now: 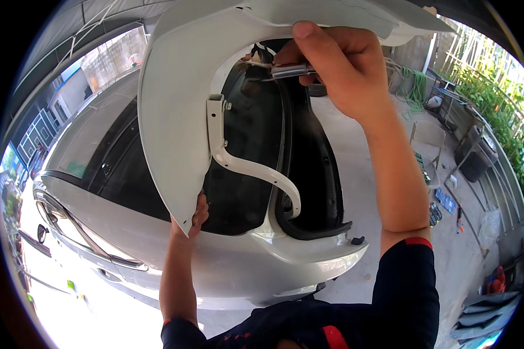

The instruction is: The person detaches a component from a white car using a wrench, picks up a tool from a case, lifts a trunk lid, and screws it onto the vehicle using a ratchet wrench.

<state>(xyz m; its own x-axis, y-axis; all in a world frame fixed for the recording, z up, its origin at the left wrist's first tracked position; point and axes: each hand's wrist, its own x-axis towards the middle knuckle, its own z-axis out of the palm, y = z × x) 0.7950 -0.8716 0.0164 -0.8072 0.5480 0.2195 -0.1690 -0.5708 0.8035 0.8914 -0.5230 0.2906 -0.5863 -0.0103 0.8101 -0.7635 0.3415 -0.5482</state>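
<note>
A pale grey trunk lid [174, 110] stands raised in front of me, its curved white hinge arm [256, 168] running down to the car body. My left hand [200, 214] is closed around the lid's lower left corner, its fingers partly hidden behind the panel. High up, near the lid's inner edge, my right hand [340, 64] grips a shiny chrome cylinder [291, 71] that looks like a socket tool. The thumb lies over the lid's edge, and the tool points left. Two bolts [227, 106] show on the hinge bracket.
The silver car [227, 267] fills the left and middle, with its dark rear window [247, 134] behind the hinge. A black rubber seal [314, 231] lines the trunk opening. Tools, a folding chair [428, 139] and a dark bin [476, 154] stand to the right. A green hose [413, 87] hangs farther back.
</note>
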